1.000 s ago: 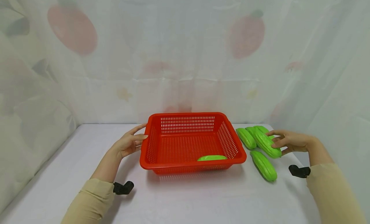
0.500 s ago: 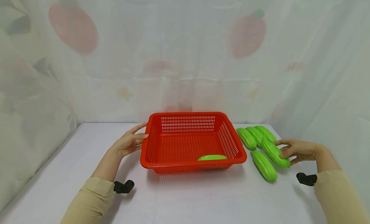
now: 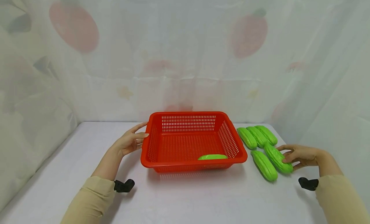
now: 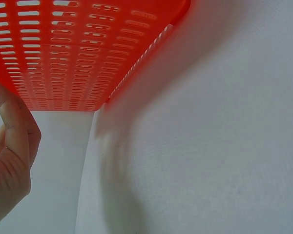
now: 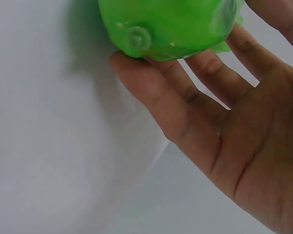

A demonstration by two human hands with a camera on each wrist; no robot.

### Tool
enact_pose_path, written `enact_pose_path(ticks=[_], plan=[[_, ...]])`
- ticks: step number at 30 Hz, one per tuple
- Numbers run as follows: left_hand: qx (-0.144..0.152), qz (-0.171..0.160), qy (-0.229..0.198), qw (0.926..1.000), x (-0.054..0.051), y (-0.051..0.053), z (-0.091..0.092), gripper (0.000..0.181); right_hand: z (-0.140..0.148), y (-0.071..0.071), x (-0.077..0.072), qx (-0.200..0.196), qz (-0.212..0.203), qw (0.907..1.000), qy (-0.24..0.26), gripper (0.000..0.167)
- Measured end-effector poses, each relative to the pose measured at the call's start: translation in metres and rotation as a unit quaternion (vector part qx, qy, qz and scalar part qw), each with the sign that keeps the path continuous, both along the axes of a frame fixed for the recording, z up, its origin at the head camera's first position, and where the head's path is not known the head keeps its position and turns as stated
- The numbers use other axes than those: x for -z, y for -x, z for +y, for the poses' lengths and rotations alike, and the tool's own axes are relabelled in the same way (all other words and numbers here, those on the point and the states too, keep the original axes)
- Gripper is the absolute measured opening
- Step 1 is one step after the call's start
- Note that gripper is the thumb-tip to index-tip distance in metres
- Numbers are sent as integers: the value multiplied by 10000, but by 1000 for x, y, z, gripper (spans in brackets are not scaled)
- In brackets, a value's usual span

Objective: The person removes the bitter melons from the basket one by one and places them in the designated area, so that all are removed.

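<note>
In the head view my left hand grips the left rim of a red plastic basket, thumb on the rim. The left wrist view shows its bent fingers against the slotted basket wall. A ribbed green gourd lies inside the basket near the front wall. At the right, my right hand holds another ribbed green gourd low at the table, thumb on its near side. In the right wrist view, fingers curve around the end of that gourd, which has a small round nub.
Three more gourds lie side by side at the back right of the white table. One gourd lies just left of the held one. A patterned curtain hangs behind the table and along both sides.
My right hand has moved right and toward me, lowering the gourd from above the back row to beside the front one. The left hand and basket have barely moved.
</note>
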State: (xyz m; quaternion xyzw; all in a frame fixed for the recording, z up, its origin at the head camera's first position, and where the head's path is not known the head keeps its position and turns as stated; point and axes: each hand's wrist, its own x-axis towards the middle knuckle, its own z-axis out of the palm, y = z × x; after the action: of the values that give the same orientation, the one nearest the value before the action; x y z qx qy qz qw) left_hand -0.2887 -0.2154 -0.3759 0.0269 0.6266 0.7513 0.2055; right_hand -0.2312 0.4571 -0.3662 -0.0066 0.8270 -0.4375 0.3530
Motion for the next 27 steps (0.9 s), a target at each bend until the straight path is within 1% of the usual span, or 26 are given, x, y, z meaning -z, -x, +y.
enact_pose_path(ticks=[5,14,27], plan=[[-24,-1,23,10000,0,0,0,74,3,-2,5,41,-37,10000,-66,81],[-34,0,50,10000,0,0,0,75,1,-4,5,123,-111,9999,3,76],[-27,-14,51,10000,0,0,-1,74,1,-4,7,226,-234,9994,-140,81]])
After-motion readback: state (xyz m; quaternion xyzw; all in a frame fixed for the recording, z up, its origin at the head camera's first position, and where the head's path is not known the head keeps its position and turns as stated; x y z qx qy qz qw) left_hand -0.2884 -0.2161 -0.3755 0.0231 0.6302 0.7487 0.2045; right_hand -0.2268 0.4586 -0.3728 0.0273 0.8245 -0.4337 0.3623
